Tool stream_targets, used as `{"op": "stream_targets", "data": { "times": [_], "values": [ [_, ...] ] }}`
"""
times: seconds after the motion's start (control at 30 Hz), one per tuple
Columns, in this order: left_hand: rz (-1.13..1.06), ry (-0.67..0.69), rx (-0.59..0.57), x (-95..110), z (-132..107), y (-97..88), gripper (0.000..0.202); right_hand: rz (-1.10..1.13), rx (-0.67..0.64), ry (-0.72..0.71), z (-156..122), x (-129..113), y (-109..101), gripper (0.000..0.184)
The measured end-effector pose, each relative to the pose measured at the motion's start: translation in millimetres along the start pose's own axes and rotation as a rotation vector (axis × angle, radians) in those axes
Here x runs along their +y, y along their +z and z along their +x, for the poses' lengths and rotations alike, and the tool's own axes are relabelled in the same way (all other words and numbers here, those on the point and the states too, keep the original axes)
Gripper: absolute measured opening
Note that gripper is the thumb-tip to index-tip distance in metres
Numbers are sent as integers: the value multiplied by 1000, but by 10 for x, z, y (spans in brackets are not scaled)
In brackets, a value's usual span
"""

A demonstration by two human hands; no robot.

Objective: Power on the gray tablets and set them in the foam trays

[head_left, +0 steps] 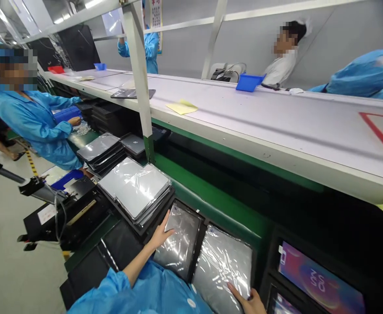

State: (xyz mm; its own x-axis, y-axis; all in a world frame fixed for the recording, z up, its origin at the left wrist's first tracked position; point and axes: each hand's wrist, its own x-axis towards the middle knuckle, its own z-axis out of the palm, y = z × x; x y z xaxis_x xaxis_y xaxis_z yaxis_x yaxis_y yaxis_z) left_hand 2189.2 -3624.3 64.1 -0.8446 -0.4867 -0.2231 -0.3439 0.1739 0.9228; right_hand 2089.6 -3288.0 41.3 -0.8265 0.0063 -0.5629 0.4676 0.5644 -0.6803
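Two open hands, neither gripping: my left hand [160, 235] lies splayed on a plastic-wrapped laptop [178, 244] in a black tray [186, 208], my right hand [247, 302] against a second wrapped laptop [220, 270]. Beyond, stacked wrapped laptops [134, 189] sit below a white conveyor belt [260, 126].

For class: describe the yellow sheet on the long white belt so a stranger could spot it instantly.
Find the long white belt above the green stand. Just right of the white upright post, a pale yellow sheet lies flat on it. Its yellow stands out on the white, unlike the dark laptop left of the post.
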Motion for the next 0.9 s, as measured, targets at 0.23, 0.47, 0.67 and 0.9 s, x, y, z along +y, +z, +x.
{"op": "stream_targets", "data": {
  "times": [0.23,0.47,0.67,0.9],
  "values": [
    [-37,59,23,391,-7,-140,81,443,77,42,-359,-501,-145,86],
    [-91,222,-2,1187,-254,-290,64,760,154,-75,-907,-623,-720,98],
    [-152,401,1,1803,-664,-166,42,655,333,-266,-1212,-525,-576,87],
    [-197,507,-42,2084,-897,-151,54,668,404,-313,-1509,-617,-518,66]
  ]
}}
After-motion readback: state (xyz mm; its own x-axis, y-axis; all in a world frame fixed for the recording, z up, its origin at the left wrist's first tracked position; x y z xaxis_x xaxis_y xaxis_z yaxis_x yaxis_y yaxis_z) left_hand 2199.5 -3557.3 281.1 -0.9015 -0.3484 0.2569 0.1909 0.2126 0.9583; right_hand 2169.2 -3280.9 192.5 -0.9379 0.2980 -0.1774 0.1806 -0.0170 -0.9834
